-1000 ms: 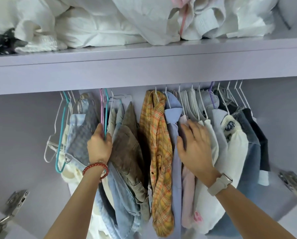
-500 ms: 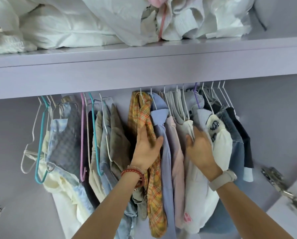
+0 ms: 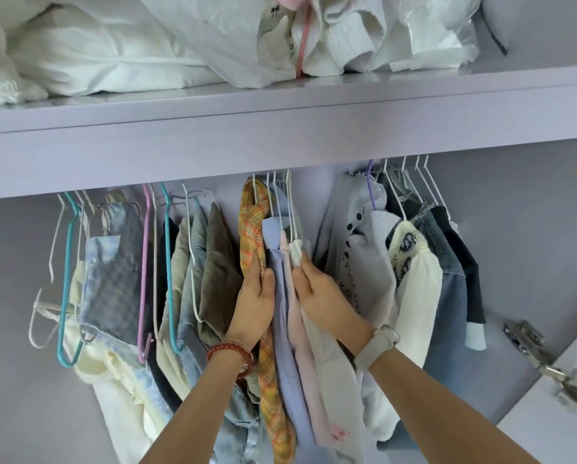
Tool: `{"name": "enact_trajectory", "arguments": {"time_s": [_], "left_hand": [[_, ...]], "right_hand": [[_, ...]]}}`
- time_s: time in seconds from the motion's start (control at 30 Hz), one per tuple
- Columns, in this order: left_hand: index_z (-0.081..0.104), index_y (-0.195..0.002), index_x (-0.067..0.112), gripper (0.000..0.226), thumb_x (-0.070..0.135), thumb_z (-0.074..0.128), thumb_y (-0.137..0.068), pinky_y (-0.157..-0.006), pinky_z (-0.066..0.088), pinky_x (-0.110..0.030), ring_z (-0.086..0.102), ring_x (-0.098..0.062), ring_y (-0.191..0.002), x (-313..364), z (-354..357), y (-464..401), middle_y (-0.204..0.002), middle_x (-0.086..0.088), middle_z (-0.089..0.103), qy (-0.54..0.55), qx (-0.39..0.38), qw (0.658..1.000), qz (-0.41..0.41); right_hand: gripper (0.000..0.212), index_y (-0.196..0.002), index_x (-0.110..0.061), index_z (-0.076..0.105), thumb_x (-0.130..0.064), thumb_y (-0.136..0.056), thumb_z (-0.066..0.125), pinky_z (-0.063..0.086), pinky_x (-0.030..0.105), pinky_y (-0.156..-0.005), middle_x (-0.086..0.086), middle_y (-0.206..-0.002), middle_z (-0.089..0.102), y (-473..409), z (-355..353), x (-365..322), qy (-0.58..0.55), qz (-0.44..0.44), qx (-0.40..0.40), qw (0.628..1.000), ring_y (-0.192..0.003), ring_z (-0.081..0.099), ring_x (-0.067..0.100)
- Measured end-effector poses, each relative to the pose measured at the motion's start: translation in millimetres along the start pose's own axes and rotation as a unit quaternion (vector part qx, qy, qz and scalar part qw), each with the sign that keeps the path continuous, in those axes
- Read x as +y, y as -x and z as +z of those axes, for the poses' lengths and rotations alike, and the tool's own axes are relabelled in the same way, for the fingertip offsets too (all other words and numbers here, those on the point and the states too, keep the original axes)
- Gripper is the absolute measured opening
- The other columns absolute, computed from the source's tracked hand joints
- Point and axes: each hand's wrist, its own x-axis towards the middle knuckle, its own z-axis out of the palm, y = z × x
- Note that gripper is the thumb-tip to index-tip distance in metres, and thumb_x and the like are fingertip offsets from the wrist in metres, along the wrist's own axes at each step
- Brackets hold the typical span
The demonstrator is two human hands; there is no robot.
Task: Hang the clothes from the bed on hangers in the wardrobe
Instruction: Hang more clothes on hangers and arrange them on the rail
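Overhead, from the head camera, the left hand (image 3: pixel 254 304) lies with straight fingers against the plaid shirt (image 3: pixel 257 242), while the right hand (image 3: pixel 320 296) presses straight fingers onto the pale shirts (image 3: pixel 300 329) hanging in the wardrobe (image 3: pixel 280 155), opening a gap.

Open gap (image 3: pixel 327 209) between hanging clothes (image 3: pixel 364 262)

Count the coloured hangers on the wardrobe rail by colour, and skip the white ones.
Teal hangers: 2
Pink hanger: 1
Purple hanger: 1
Total: 4
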Motion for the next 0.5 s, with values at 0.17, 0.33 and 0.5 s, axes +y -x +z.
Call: {"name": "enact_trajectory", "arguments": {"time_s": [0.17,0.33,0.5], "left_hand": [[0.015,-0.147,0.02,0.057,0.032,0.039,-0.096,-0.107,0.013,-0.015,0.018,-0.003,-0.136,5.4,-3.4,1.5,-0.154,0.003,0.019,0.023,0.026,0.999,-0.008],[0.015,-0.146,0.011,0.089,0.042,0.066,-0.079,-0.113,0.024,-0.043,0.019,-0.019,-0.14,19.9,11.4,0.2,-0.151,-0.006,0.023,-0.079,0.046,0.995,0.044],[0.008,-0.148,0.016,0.081,0.025,0.061,-0.087,-0.115,0.015,-0.026,0.013,-0.009,-0.141,22.8,16.7,1.1,-0.154,0.004,0.016,-0.023,-0.012,0.999,0.044]], "right_hand": [[0.035,-0.125,-0.005,0.052,-0.008,-0.092,0.042,0.042,0.039,-0.098,0.012,-0.122,0.057,20.1,-17.4,12.0,0.106,-0.084,0.194,0.972,-0.114,0.05,0.027],[0.048,-0.138,-0.001,0.031,-0.01,-0.092,0.043,0.036,0.044,-0.097,0.021,-0.135,0.043,16.2,-51.2,45.4,0.164,0.091,0.237,0.953,-0.121,0.042,0.038],[0.042,-0.137,-0.001,0.031,-0.014,-0.098,0.033,0.044,0.039,-0.07,0.025,-0.097,0.064,14.2,-39.7,50.3,0.158,0.098,0.16,0.969,-0.088,0.061,0.04]]}}
